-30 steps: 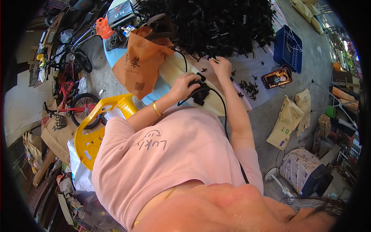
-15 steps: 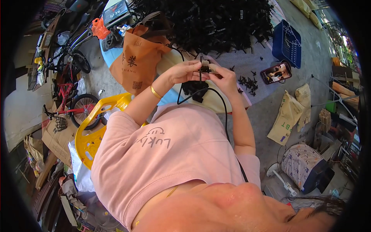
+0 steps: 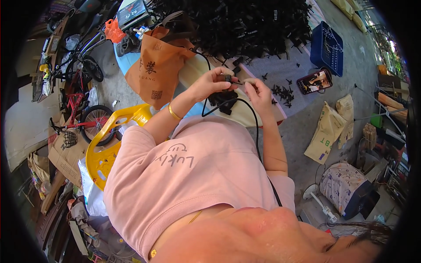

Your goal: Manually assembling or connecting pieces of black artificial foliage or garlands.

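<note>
My left hand (image 3: 214, 83), with a gold bangle on its wrist, holds a small black plastic part (image 3: 228, 78) between thumb and fingers. Close on its right, my right hand (image 3: 259, 93) has its thumb and forefinger pinched together by a thin dark tip at the part's right end. Whether that tip belongs to the part is too small to tell. Below the hands, more black parts (image 3: 224, 104) lie on a pale surface. A black cable (image 3: 250, 106) loops beneath both hands.
Beyond my hands spreads a big heap of black parts (image 3: 258, 26). Small black pieces (image 3: 283, 93) lie scattered on the mesh cloth, near a phone (image 3: 314, 82) and a blue basket (image 3: 315, 55). An orange bag (image 3: 153, 57) stands left; a yellow chair (image 3: 97, 160) is nearer me.
The black part has turned; its long upright piece no longer shows below my fingers. My right hand has moved slightly down and right, away from the left hand.
</note>
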Tool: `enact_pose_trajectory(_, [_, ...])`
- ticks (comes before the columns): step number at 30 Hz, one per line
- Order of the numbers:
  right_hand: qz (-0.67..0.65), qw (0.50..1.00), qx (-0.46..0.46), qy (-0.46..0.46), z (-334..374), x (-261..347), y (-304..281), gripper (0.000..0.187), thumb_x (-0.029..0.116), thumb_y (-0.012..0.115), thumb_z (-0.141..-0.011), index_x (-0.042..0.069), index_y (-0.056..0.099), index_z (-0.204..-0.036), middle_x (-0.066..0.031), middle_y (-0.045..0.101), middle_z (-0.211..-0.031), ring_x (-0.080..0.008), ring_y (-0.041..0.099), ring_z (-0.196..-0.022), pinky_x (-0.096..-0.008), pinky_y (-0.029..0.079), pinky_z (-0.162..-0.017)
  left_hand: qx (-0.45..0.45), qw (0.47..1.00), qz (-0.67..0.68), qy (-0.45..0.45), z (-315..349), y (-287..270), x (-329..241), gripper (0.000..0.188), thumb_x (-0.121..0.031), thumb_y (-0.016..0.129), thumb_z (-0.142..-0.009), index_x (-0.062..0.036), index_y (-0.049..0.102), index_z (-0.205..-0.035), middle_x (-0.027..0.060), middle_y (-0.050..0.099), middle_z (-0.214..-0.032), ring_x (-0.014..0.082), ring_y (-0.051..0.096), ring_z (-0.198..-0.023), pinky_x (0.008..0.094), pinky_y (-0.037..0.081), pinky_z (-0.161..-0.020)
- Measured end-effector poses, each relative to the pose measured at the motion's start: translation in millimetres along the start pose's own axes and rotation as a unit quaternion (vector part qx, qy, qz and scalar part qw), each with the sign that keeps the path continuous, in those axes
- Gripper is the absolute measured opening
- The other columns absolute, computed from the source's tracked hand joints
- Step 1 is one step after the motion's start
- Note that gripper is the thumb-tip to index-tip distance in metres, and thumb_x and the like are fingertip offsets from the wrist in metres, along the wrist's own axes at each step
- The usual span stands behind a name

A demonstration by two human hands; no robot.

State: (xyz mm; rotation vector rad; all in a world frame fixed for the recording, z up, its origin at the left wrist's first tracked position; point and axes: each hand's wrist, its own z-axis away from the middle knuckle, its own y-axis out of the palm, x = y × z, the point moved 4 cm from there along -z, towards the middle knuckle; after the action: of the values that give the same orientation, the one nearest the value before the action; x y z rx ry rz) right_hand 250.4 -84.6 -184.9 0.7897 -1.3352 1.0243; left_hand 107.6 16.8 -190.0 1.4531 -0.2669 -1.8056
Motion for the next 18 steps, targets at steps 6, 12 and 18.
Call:
enact_pose_trajectory(6, [-0.056, 0.996, 0.037, 0.061, 5.1, 10.6, 18.7, 0.014, 0.013, 0.055, -0.086, 0.001, 0.062, -0.089, 0.0018, 0.056, -0.065, -0.0015, 0.045, -0.051, -0.0166, 0.035, -0.045, -0.044, 0.986, -0.125, 0.104, 3.2, 13.0, -5.3, 0.03, 0.0, 0.058, -0.081, -0.0023, 0.047, -0.108, 0.0096, 0.056, -0.111, 0.0144, 0.056, -0.098, 0.0278, 0.044, -0.088])
enact_pose_trajectory(12, [-0.061, 0.994, 0.038, 0.083, 7.9, 12.2, 25.1, 0.014, 0.013, 0.055, -0.086, 0.001, 0.063, -0.089, 0.0019, 0.056, -0.062, -0.0016, 0.044, -0.048, -0.0163, 0.034, -0.043, -0.07, 0.977, -0.169, 0.112, 7.4, 20.3, -7.3, 0.028, 0.004, 0.058, -0.08, -0.0009, 0.047, -0.106, 0.0082, 0.057, -0.106, 0.0136, 0.056, -0.096, 0.027, 0.045, -0.086])
enact_pose_trajectory(18, [-0.085, 0.992, 0.033, 0.088, 10.1, 14.6, 31.3, 0.015, 0.014, 0.052, -0.088, 0.001, 0.061, -0.088, 0.0019, 0.053, -0.061, -0.0007, 0.04, -0.045, -0.0149, 0.03, -0.039, -0.109, 0.958, -0.189, 0.185, 10.8, 19.0, -3.4, 0.023, 0.001, 0.061, -0.079, -0.0007, 0.052, -0.1, 0.0054, 0.061, -0.087, 0.0081, 0.057, -0.079, 0.0226, 0.047, -0.071])
